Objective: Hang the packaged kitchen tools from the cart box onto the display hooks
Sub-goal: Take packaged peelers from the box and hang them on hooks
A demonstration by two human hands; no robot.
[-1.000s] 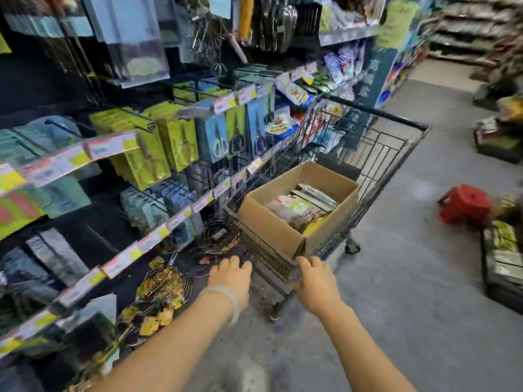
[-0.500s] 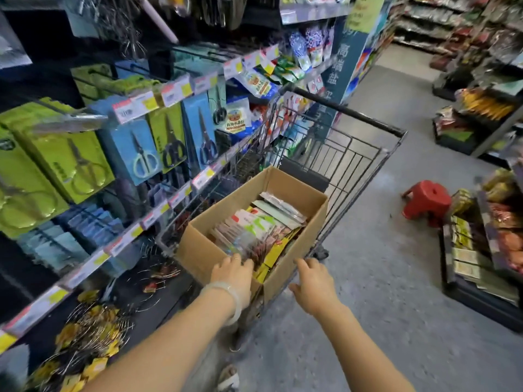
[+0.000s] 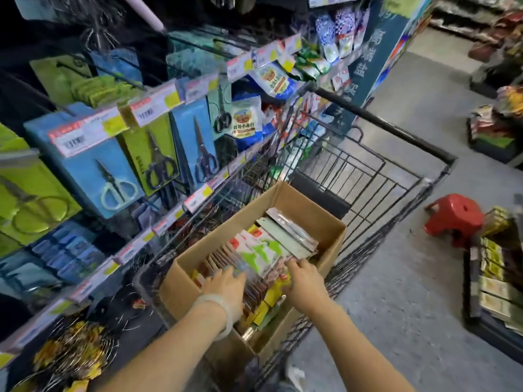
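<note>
Reaching into the cardboard box (image 3: 305, 210) at about six o'clock in my view, I have both hands down among the packaged kitchen tools (image 3: 271, 247). My left hand (image 3: 226, 284), a pale smooth bangle (image 3: 218, 312) round its wrist, lies flat with fingers straight against the glossy plastic packs standing on edge. My right hand (image 3: 304, 278) has its fingers bent down onto the packs' upper edges; whether they pinch one I cannot tell. The packs are thin, flat cards in clear film, white, green, red and yellow, filed in a tight row inside the brown corrugated box. The box sits in the black wire cart (image 3: 396, 193), whose round bar handle crosses at one o'clock. At nine to eleven o'clock, display hooks (image 3: 70, 108) carry stiff blue and green cards with scissors (image 3: 113, 182), price tags clipped in front. A red plastic stool (image 3: 452, 216) stands on the grey concrete floor at three o'clock.
</note>
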